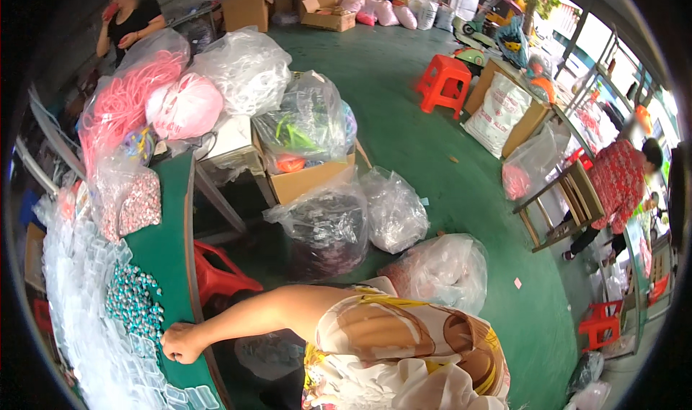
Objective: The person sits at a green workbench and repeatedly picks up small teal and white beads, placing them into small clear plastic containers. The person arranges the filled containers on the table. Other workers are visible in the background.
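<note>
My right hand point(184, 343) rests at the near edge of the green table point(173, 230), its fingers curled closed. What they hold, if anything, is hidden. Just beyond the knuckles lies a heap of small teal, white and dark beads point(135, 300). Clear plastic boxes point(76, 287) spread in a thick pile along the table's left side, some of them beside and below my hand. My left hand does not show.
A bag of pink and white beads point(137, 204) stands farther up the table. A red stool point(216, 273) is under its edge. Clear bags point(324, 226) and a cardboard box point(310, 183) crowd the floor. Other people are at the upper left and by a wooden chair point(566, 204).
</note>
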Action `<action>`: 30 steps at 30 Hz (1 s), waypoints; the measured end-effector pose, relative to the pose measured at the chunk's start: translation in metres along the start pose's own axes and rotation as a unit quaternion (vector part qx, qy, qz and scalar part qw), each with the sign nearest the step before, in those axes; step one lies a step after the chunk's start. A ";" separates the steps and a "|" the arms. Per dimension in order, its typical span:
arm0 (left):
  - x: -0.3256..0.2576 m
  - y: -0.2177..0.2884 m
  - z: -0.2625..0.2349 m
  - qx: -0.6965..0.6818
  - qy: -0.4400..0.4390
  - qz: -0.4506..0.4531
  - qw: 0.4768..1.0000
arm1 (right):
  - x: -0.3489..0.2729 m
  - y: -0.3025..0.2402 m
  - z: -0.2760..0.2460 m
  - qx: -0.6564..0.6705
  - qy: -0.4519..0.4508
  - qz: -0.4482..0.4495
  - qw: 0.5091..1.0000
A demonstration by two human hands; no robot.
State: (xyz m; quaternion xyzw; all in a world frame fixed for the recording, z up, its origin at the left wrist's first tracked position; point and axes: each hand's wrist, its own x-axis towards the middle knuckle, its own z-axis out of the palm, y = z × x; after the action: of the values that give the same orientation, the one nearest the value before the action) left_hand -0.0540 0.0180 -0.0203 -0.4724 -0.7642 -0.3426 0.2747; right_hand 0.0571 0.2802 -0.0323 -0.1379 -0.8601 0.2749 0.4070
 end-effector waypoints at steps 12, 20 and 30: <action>0.001 0.014 0.006 -0.085 -0.025 -0.151 0.985 | -0.002 -0.018 -0.033 0.024 -0.030 0.025 0.999; 0.007 0.030 -0.018 -0.121 -0.002 -0.204 0.971 | -0.003 -0.032 -0.041 0.092 -0.079 0.046 0.992; 0.016 0.074 -0.013 -0.209 -0.049 -0.188 0.958 | -0.016 -0.089 -0.039 0.123 -0.180 -0.047 0.975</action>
State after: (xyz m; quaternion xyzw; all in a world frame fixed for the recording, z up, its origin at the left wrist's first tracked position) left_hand 0.0087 0.0402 0.0188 -0.3828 -0.7634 -0.5164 0.0628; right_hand 0.0962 0.2148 0.0296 0.0056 -0.8846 0.3792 0.2715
